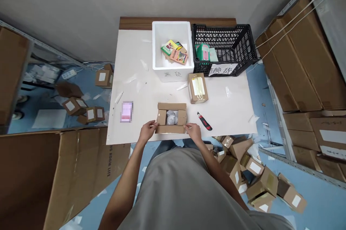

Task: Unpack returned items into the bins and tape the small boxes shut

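An opened small cardboard box [171, 129] rests near the table's front edge, its flaps folded outward. Crumpled whitish packing material [172, 117] shows through its opening; anything beneath it is hidden. My left hand [148, 130] pinches the box's front left corner. At the front right corner, the fingers of my right hand [193, 131] are closed on the flap's edge. A red and black utility knife [204, 121] lies to the right of the box. Behind it stands a taped cardboard box [198, 88] with a white label.
At the back of the table [129, 50] are a white foam bin [156, 50] with small colourful packs and a black plastic crate [227, 37] holding green packages. A blurred pink item [126, 111] lies left. Cardboard boxes [262, 186] litter the floor; a large open carton [81, 161] stands left.
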A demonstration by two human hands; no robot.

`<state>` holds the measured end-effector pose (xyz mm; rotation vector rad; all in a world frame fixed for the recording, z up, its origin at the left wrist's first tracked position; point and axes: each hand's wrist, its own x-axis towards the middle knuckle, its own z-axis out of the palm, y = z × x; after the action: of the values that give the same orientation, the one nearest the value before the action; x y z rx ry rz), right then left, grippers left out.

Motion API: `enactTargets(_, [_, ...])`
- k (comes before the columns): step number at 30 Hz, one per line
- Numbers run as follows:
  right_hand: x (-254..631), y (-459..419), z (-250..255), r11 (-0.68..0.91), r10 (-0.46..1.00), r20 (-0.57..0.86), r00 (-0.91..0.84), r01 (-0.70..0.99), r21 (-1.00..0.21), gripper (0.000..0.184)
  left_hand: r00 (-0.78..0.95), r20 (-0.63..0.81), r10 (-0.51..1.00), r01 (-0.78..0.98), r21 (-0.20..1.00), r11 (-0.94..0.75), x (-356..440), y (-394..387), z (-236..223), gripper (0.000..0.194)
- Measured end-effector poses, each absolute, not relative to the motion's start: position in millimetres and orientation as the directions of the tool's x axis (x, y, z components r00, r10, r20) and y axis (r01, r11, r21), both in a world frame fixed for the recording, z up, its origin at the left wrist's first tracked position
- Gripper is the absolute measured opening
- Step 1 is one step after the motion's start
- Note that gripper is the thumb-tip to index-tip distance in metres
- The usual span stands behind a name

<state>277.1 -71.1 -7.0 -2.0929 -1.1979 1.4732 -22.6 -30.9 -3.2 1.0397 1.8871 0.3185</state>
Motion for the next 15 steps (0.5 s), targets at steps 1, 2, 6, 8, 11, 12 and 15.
enactTargets(1, [275,-73,-8,-0.603,0.774,-0.619,0.137,0.459,-0.652,0.016,-0.213,-0.605,0.767,0.554,0.572,0.605,-22,-32,-4,0.05])
enactTargets(2, [274,-74,-8,-0.608,0.772,-0.617,0.156,0.465,-0.643,0.017,-0.209,-0.608,0.766,0.576,0.556,0.599,-22,-33,-6,0.049])
enactTargets(6, [265,-85,-7,-0.637,0.759,-0.606,0.239,0.461,-0.617,0.02,-0.152,-0.62,0.77,0.623,0.544,0.561,-21,-37,-12,0.037])
enactTargets(8, [259,-93,-4,-0.649,0.755,-0.592,0.281,0.45,-0.614,0.021,-0.105,-0.615,0.781,0.638,0.561,0.527,-22,-39,-12,0.032])
enactTargets(11, [250,-111,5,-0.656,0.754,-0.556,0.348,0.42,-0.627,0.024,-0.026,-0.591,0.806,0.655,0.599,0.46,-28,-42,-9,0.032])
enactTargets(12, [247,-119,9,-0.657,0.753,-0.543,0.37,0.407,-0.634,0.025,0.005,-0.582,0.813,0.661,0.612,0.434,-31,-43,-7,0.034])
enactTargets(15, [240,-148,21,-0.665,0.739,-0.505,0.446,0.361,-0.654,0.029,0.123,-0.538,0.834,0.658,0.673,0.337,-37,-45,-1,0.036])
